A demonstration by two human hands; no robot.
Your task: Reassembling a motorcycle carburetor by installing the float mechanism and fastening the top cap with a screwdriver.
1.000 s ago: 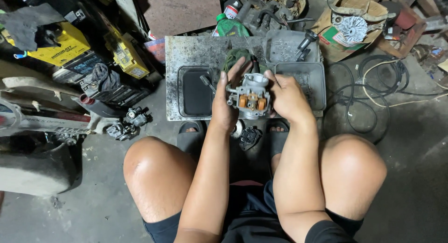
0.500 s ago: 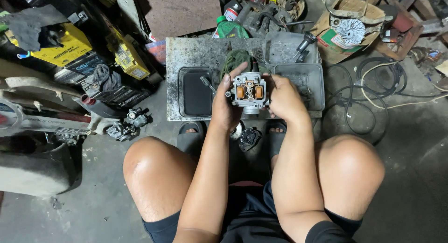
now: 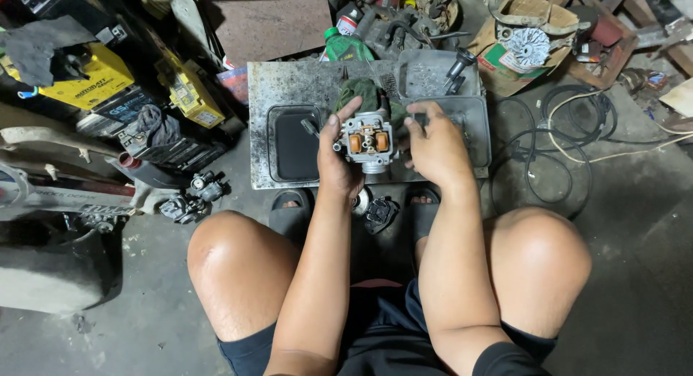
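Carburetor body (image 3: 367,141), grey metal with two orange floats showing on its open face, sits just above the centre of the frame, lifted off the floor and turned so that face looks up at the person's eyes. The left hand (image 3: 338,159) wraps it from the left, thumb up along the side and fingers curled behind, a firm clasp that seems meant to keep the open side level and steady. The right hand (image 3: 433,146) comes in from the right with its fingers bunched at the body's edge; whether they pinch a small part there or only press on the casting I cannot tell, since the knuckles hide the tips.

Directly behind the hands lies a grimy metal tray (image 3: 289,84), flat on the concrete, with a dark rectangular recess at its left. A green rag (image 3: 361,93) is bunched on it just above the carburetor, close enough for wiping. Right of that, a smaller grey tray (image 3: 429,73) holds loose small pieces, kept together so they do not scatter.

Below the hands, between the sandalled feet, a dark round part (image 3: 379,213) rests on the floor. The knees spread wide at lower left and lower right, leaving the work in the gap. Another small carburetor (image 3: 191,199) lies left of centre. A yellow battery (image 3: 90,84) is in the upper left, a black cable coil (image 3: 556,141) to the right.
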